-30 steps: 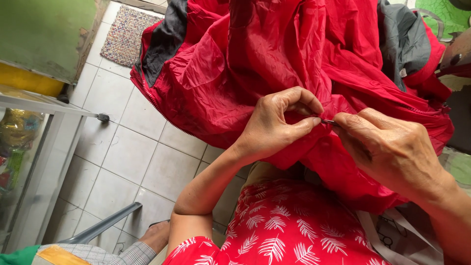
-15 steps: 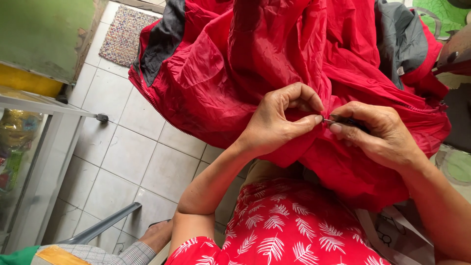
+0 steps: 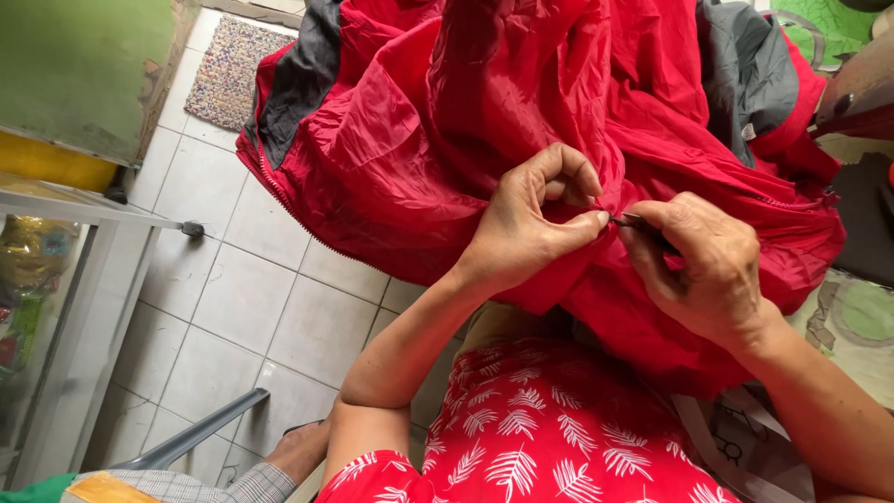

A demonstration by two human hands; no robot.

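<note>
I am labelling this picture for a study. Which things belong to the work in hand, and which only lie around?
In the work: left hand pinching red jacket; right hand holding small dark tool.

Lying around: woven mat, tiled floor, metal table frame.

A small woven mat (image 3: 230, 73) lies on the pale tiled floor (image 3: 251, 289) beside a green wall (image 3: 79, 65), with a glass-fronted cabinet (image 3: 42, 307) at left

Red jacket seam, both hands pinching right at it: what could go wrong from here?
1. The small dark tool in the right hand points at the left hand's fingertips, so a slip could prick them.
2. The red jacket is bunched, so the tip might snag an extra layer.
</note>
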